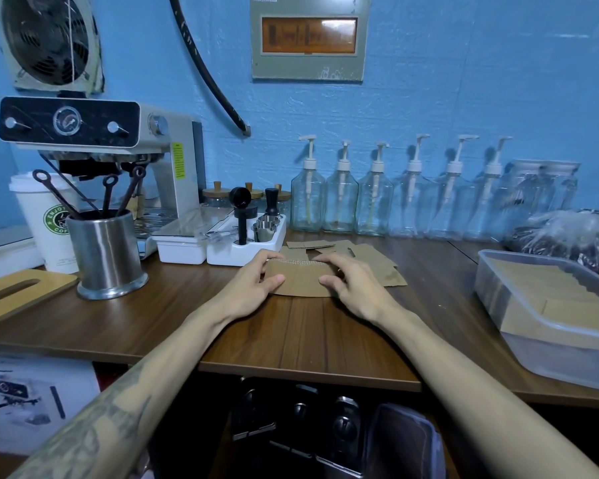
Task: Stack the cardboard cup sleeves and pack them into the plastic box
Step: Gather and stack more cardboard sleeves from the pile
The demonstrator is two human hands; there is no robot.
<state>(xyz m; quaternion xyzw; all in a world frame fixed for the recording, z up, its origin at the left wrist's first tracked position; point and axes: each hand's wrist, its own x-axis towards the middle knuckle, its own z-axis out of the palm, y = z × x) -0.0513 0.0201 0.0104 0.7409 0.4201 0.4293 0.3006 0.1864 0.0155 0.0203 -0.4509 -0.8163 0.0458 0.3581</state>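
Head view: the wooden counter (325,326) runs wall to wall, with the espresso machine (118,143) at far left and a row of empty pump bottles (374,198) along the blue wall. At the right edge sits the plastic box (519,337), already holding rows of flat sleeves, well apart from where the hands are working. Mid-counter, the left hand (253,288) and right hand (353,288) grip a small stack of sleeves (301,280) from either end, thumbs on the near face and fingers curled over the far edge, seemingly squaring it against the wood. Behind the stack lie the loose sleeves (363,255), scattered and overlapping, still to be gathered. The likely trouble is the carry to the box: a thin, slick stack held only at its ends could bow or fan out, spilling sleeves on the counter. Entering the box skewed could also disturb the packed rows.
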